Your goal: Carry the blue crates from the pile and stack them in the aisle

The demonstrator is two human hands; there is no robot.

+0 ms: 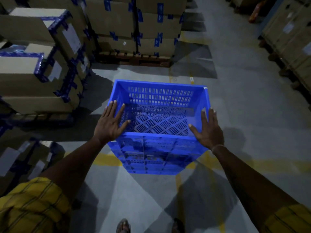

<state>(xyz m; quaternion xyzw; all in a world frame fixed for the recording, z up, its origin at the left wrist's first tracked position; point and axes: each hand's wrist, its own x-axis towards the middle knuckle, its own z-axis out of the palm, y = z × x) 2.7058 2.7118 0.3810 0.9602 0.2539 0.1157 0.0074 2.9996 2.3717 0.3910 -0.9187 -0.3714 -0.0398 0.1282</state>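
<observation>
A stack of blue perforated crates [158,153] stands on the grey aisle floor right in front of me. The top crate [159,96] is empty and sits level on the ones below. My left hand [110,123] lies flat with fingers spread over the crate's near left corner. My right hand [207,128] is spread flat over the near right corner and right rim. Neither hand grips the crate. The pile the crates come from is out of view.
Pallets of taped cardboard boxes [42,68] stand close on the left and behind the stack [143,27]. More boxed pallets [291,39] line the right side. Yellow floor lines [107,159] run under the stack. My sandalled feet [123,226] are at the bottom edge.
</observation>
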